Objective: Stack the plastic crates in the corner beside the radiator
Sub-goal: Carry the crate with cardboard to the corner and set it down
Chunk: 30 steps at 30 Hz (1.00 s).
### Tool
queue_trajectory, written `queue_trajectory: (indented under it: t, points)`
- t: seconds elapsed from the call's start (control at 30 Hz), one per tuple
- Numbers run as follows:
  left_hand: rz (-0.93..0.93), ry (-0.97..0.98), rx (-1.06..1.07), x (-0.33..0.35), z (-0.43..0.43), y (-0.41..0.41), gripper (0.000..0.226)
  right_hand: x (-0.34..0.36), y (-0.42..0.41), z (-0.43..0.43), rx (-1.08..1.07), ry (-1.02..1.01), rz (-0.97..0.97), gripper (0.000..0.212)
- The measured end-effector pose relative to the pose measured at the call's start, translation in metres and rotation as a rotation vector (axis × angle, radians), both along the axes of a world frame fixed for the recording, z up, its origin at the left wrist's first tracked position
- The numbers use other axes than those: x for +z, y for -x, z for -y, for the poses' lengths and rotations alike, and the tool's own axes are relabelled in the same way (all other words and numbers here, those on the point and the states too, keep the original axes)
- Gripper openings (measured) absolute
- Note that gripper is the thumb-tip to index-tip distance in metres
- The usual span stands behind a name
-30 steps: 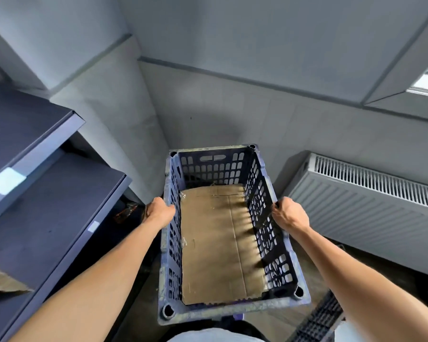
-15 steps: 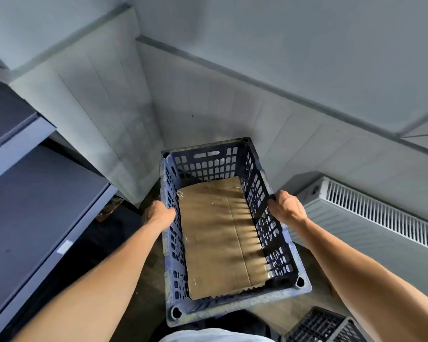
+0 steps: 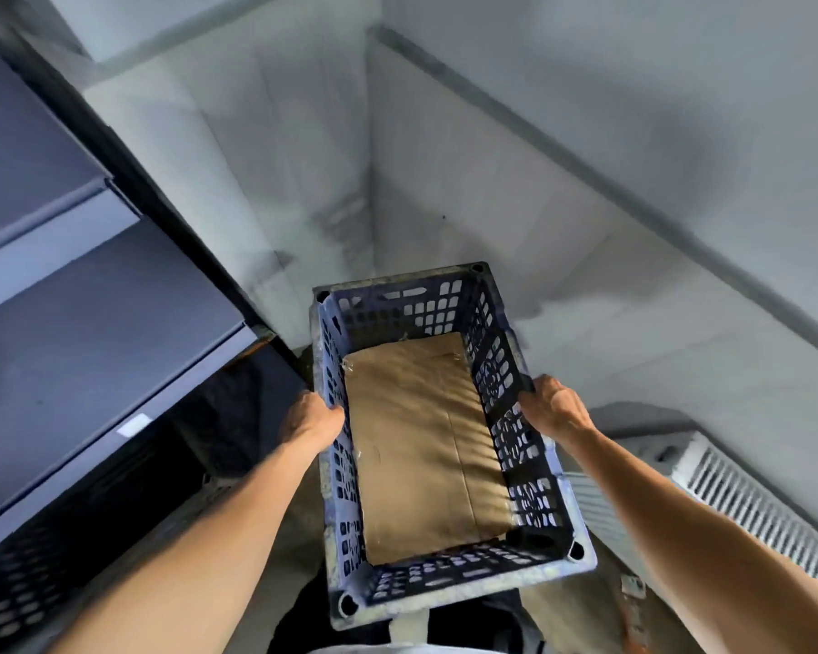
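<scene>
Blue plastic, slotted all round: the crate [image 3: 468, 585] is held up between my hands in front of my waist. It faces the wall corner [image 3: 369, 191], with the radiator [image 3: 752, 507] low on my right and the dark shelf [image 3: 91, 332] on my left.

My left hand [image 3: 310, 420] is curled over the left long rim and my right hand [image 3: 553, 408] over the right long rim. Both grip roughly at mid-length, which I judge keeps the load balanced and the opening upward.

The crate's long axis runs away from me. Its far short end is aimed at the corner and swung slightly left, and its near short end is close to my body. A brown cardboard sheet [image 3: 421, 455] lies flat on the crate's floor, so level carrying should keep it in place. Something dark and meshed at the lower left is too blurred to name.
</scene>
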<state>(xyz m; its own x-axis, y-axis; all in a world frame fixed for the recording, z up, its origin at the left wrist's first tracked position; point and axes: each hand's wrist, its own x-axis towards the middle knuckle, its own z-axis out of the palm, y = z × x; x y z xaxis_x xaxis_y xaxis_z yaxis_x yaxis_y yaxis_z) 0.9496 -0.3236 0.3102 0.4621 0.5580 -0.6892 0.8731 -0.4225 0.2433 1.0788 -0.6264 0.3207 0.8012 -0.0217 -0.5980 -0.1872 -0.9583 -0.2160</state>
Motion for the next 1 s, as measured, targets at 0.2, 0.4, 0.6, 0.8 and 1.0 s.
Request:
queue_trajectory:
  t: [0.2,0.4,0.6,0.8,1.0]
  points:
    - [-0.017,-0.018,0.186,-0.016,0.032,0.003,0.036,-0.036,-0.046,0.007,0.184,-0.054,-0.071,0.024]
    - [-0.014,-0.016,0.321,-0.043,0.066,-0.004,0.028,-0.075,-0.081,0.011,0.215,-0.093,-0.135,0.026]
    - [0.056,-0.002,0.365,-0.099,0.081,-0.008,0.024,-0.155,-0.112,0.017,0.243,-0.074,-0.143,0.033]
    - [0.096,0.015,0.353,-0.180,0.091,-0.018,0.016,-0.232,-0.121,0.011,0.203,-0.026,-0.113,0.030]
    - [0.065,0.078,0.380,-0.264,0.082,-0.029,0.027,-0.308,-0.137,0.008,0.253,-0.004,-0.114,0.033]
